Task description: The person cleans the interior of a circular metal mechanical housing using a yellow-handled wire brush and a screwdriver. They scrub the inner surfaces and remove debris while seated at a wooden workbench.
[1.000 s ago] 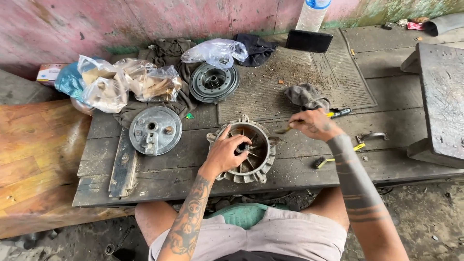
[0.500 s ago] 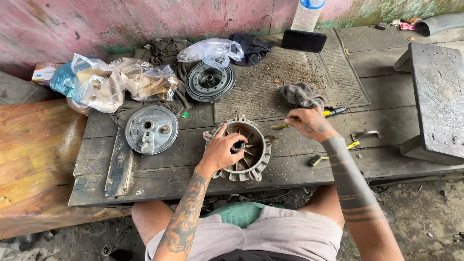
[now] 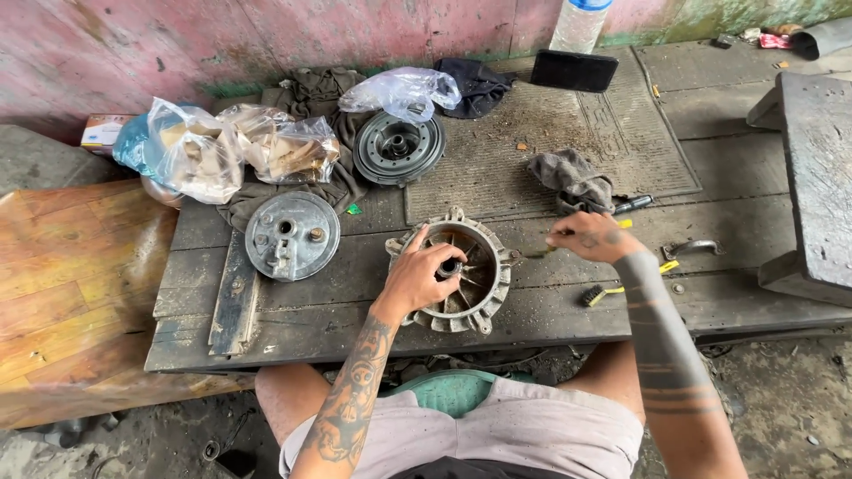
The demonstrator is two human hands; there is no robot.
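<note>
Right hand (image 3: pixel 590 238) has lowered its thin yellow tool (image 3: pixel 621 223) toward the desk (image 3: pixel 355 306), fingers pinched on it, while left hand (image 3: pixel 424 277) grips the hub's (image 3: pixel 454 269) centre.

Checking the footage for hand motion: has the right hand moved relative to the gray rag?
Yes. The right hand dropped toward the person, away from the gray rag.

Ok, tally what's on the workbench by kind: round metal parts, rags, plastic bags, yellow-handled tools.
Round metal parts: 3 – ribbed drum hub under the left hand, flat plate, dark pulley-like disc.
Rags or cloths: 3 – grey, black, olive.
Plastic bags: 3 –.
Yellow-handled tools: 2 – one in the right hand, small brush.
Total: 11
</note>
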